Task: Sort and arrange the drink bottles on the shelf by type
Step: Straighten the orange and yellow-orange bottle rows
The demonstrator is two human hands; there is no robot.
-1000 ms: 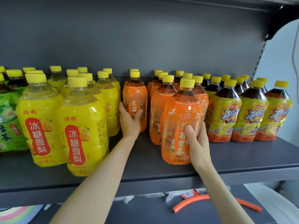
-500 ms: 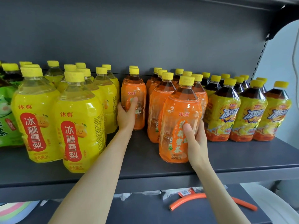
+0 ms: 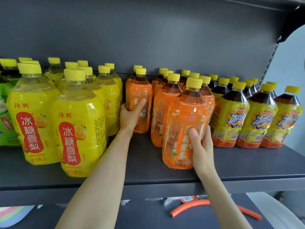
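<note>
On the shelf (image 3: 148, 164), head view, the only view: drinks stand upright in blocks by type. Green-label bottles (image 3: 6, 113) are at far 9 o'clock, yellow pear bottles (image 3: 77, 129) at 8 o'clock, the orange tea block (image 3: 162, 113) at centre and iced-tea bottles (image 3: 231, 116) at 3 o'clock.

Your right grip (image 3: 201, 144) is wrapped round the front orange bottle (image 3: 184, 123), at 4 o'clock of centre. Thumb is on the label front, fingers round the right side. That bottle is at the shelf's front, ahead of the orange block. Can't tell if its base is on the shelf or just off it.

Your left grip (image 3: 130, 117) clasps the left orange bottle (image 3: 139, 95), just at 11 o'clock of centre, w/ thumb across the label. It stands w/ one more orange bottle behind it, a gap at its 3 o'clock, and yellow ones just beside at its 9 o'clock.

Handling, my read: these look full and big, so heavy for one hand. Walls are thin plastic and prob. give if squeezed. The glossy sleeve label looks slick. Take hold at mid-body or lower, not the neck. Slide rather than lift where you can. They're tall, so a push up high could tip one into its neighbours.

An orange hose (image 3: 198, 204) lies on the lower level, approx. 5 o'clock.
</note>
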